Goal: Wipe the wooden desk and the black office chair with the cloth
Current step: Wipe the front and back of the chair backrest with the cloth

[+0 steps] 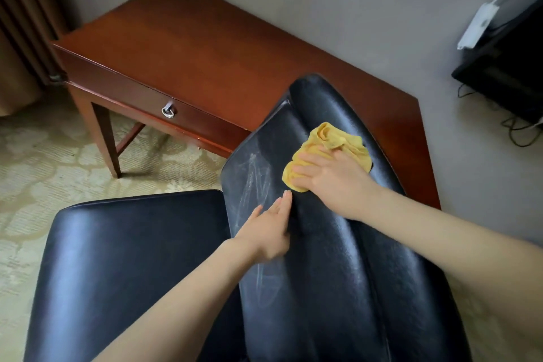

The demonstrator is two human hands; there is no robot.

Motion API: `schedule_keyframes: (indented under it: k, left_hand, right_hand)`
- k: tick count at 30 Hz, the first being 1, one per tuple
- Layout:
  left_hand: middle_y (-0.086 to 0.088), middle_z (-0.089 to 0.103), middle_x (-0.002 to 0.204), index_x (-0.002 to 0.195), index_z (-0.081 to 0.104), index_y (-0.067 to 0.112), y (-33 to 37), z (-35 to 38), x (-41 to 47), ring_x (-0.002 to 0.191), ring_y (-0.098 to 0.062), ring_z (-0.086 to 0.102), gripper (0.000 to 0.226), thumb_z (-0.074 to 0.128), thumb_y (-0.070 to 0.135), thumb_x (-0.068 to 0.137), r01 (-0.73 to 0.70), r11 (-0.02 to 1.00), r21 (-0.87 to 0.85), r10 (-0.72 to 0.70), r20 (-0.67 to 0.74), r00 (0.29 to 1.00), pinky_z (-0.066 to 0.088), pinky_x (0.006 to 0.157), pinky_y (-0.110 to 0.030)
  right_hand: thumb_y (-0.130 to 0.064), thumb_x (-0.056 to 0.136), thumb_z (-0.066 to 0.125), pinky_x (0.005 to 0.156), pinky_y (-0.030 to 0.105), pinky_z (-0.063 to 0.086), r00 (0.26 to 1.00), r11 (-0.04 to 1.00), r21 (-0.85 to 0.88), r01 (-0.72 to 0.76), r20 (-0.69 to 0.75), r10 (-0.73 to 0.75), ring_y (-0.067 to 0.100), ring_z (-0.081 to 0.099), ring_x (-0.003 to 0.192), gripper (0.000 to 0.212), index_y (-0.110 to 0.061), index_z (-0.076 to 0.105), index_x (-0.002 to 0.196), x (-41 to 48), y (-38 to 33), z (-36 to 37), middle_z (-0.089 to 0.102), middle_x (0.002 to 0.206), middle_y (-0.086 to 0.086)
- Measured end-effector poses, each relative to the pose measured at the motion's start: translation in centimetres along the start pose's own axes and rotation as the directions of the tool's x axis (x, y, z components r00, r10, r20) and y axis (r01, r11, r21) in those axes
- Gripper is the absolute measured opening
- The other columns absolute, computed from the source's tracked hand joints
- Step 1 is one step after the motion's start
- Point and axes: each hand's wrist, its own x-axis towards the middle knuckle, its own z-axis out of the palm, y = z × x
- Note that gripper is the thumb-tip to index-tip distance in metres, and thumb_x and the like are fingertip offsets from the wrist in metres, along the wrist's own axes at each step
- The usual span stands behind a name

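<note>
The right hand presses the yellow cloth flat-fingered onto the black chair backrest; the left hand (fingers straight, released) rests on its left edge.

Yellow cloth, black chair, reddish desk, perhaps floral carpet.
</note>
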Motion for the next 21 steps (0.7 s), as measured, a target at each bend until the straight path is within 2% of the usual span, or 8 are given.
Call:
schedule_keyframes:
  k: [4,6,7,9,11,14,18,21]
  left_hand:
    - [-0.006,0.012,0.159,0.151,-0.013,0.013,0.3,0.0,-0.5,0.144,-0.017,0.018,0.077,0.038,0.011,0.093,0.009,1.000,-0.024,-0.009,0.013,1.000,0.001,0.117,-0.032]
    - [-0.009,0.022,0.156,0.152,-0.008,0.016,0.3,-0.2,-1.1,0.142,-0.021,0.022,0.073,0.038,0.013,0.095,0.010,1.000,-0.018,-0.010,-0.004,1.000,0.004,0.116,-0.033]
    - [-0.010,0.024,0.155,0.152,-0.005,0.017,0.2,-0.2,-1.3,0.144,-0.021,0.019,0.071,0.038,0.014,0.095,0.006,1.000,-0.010,-0.007,-0.007,1.000,0.005,0.116,-0.034]
    - [-0.013,0.027,0.153,0.152,0.000,0.018,0.0,-0.3,-1.9,0.145,-0.019,0.016,0.068,0.038,0.014,0.096,0.002,1.000,0.016,-0.002,-0.019,1.000,0.007,0.114,-0.033]
    - [-0.013,0.029,0.152,0.151,0.003,0.019,-0.3,-0.1,-2.3,0.144,-0.018,0.018,0.065,0.038,0.015,0.096,0.001,0.999,0.038,0.000,-0.031,1.000,0.010,0.112,-0.031]
    - [-0.006,0.014,0.159,0.152,-0.003,0.020,-0.5,0.3,-3.1,0.147,-0.014,0.004,0.068,0.037,0.016,0.098,0.009,0.999,0.046,-0.007,-0.047,0.999,0.003,0.116,-0.032]
    - [-0.001,0.005,0.160,0.152,-0.007,0.023,-1.4,0.5,-4.4,0.147,-0.010,-0.001,0.069,0.037,0.018,0.099,0.048,0.999,0.007,-0.047,-0.088,0.995,-0.001,0.116,-0.031]
    - [0.000,0.007,0.160,0.152,-0.005,0.023,-2.3,0.2,-5.6,0.146,-0.010,0.000,0.067,0.036,0.018,0.099,0.096,0.995,-0.020,-0.098,-0.134,0.986,-0.002,0.116,-0.031]
  right_hand:
    - [-0.012,0.098,0.039,0.108,0.037,0.024,0.999,0.998,0.060,-0.028,0.023,0.027,0.013,0.018,0.141,0.044,-0.036,0.044,0.134,-1.7,0.6,-0.5,0.035,0.147,-0.014]
    - [-0.008,0.096,0.040,0.091,0.030,0.029,0.999,0.999,0.016,-0.041,0.002,0.041,0.011,0.021,0.140,0.042,-0.033,0.045,0.129,-1.2,0.9,-1.0,0.036,0.143,-0.016]
    - [-0.006,0.095,0.040,0.083,0.029,0.026,0.998,0.998,0.007,-0.062,-0.007,0.062,0.010,0.023,0.138,0.040,-0.032,0.046,0.125,-0.7,1.1,-1.4,0.038,0.140,-0.015]
    - [-0.004,0.093,0.042,0.078,0.030,0.022,0.995,0.995,-0.007,-0.097,-0.025,0.097,0.011,0.027,0.134,0.037,-0.029,0.048,0.120,0.5,1.8,-2.0,0.041,0.136,-0.011]
    - [-0.005,0.094,0.043,0.087,0.031,0.026,0.992,0.992,-0.025,-0.127,-0.024,0.126,0.012,0.025,0.137,0.039,-0.028,0.049,0.125,2.1,2.7,-2.5,0.040,0.141,-0.010]
    - [-0.010,0.096,0.044,0.107,0.034,0.021,0.979,0.978,-0.051,-0.204,0.018,0.205,0.014,0.014,0.144,0.047,-0.033,0.042,0.138,5.1,3.8,-3.2,0.028,0.152,-0.011]
    - [-0.014,0.094,0.049,0.104,0.037,0.025,0.954,0.958,-0.077,-0.276,0.100,0.283,0.019,0.003,0.147,0.055,-0.031,0.035,0.144,8.9,2.7,-3.5,0.019,0.157,-0.008]
    - [-0.020,0.094,0.046,0.106,0.036,0.024,0.948,0.952,-0.143,-0.271,0.131,0.289,0.022,0.007,0.144,0.051,-0.024,0.035,0.144,10.1,0.3,-2.5,0.025,0.154,-0.003]
